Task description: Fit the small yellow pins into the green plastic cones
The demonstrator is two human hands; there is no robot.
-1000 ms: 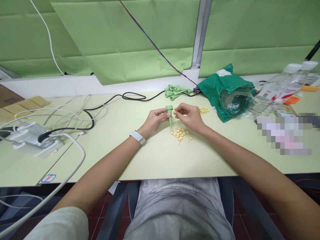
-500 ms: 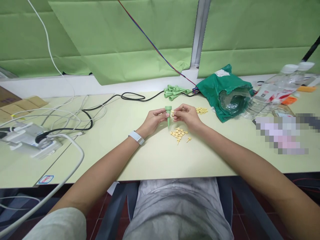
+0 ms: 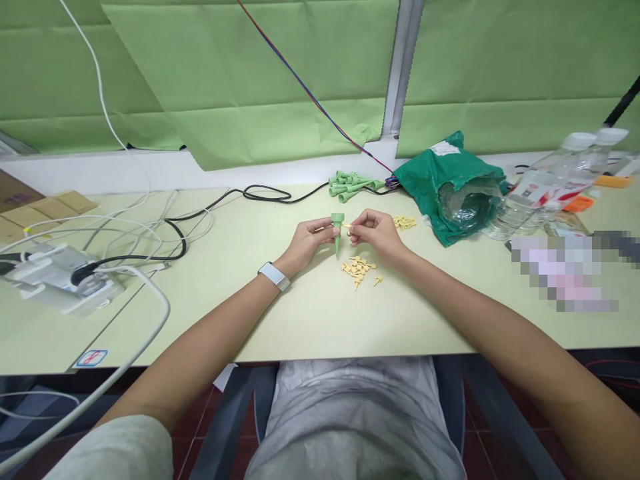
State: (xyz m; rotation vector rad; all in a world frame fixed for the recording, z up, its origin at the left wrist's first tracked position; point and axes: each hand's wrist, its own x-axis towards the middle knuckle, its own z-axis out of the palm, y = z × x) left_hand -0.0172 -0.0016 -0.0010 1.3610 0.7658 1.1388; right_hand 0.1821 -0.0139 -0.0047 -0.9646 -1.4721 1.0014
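Between thumb and fingers, my left hand [image 3: 314, 241] grips a green plastic spike [image 3: 337, 219] with a wide cup-like top and a pointed lower end, held upright over the table. My right hand [image 3: 373, 232] pinches a small yellow plastic peg [image 3: 346, 225], its thin end pointing left at the side of the spike. Whether the two touch, I cannot tell. Just below my hands lies a loose pile of yellow pegs [image 3: 358, 267], with a single peg [image 3: 379, 281] off to its right. More yellow pieces [image 3: 404, 222] lie beyond my right hand.
Several green spikes [image 3: 350, 184] are heaped at the back by a black cable [image 3: 265, 193]. A torn green bag [image 3: 450, 180] and clear plastic bottles [image 3: 540, 187] stand on the right. White cables and a power strip [image 3: 65, 280] cover the left of the table [image 3: 210, 313].
My right hand has turned the yellow peg, so its thin end now shows pointing toward the green spike. My left hand and the spike stay almost in place.
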